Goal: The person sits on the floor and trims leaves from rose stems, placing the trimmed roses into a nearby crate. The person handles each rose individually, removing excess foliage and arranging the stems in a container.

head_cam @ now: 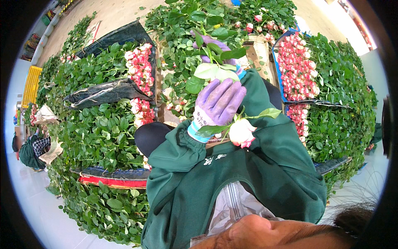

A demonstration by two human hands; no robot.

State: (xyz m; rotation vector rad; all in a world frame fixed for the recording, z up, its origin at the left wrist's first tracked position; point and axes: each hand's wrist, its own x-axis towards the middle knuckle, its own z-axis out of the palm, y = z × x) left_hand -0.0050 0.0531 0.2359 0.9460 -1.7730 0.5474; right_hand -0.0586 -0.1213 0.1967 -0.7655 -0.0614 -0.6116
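Observation:
A white rose with pink petal edges lies in front of my chest, its bloom towards me. My left hand, in a purple-coated glove, lies over its stem below the bloom, back up and fingers together; palm and thumb are hidden. Farther out, my right hand, in a matching glove, is around the leafy stem, partly covered by leaves. A pale leaf underside shows between both hands.
Rows of pink-and-white roses lie left between dark sheet dividers. More bunched roses lie right in a blue-edged wrap. Leafy cuttings pile ahead. A yellow crate and another person are at far left.

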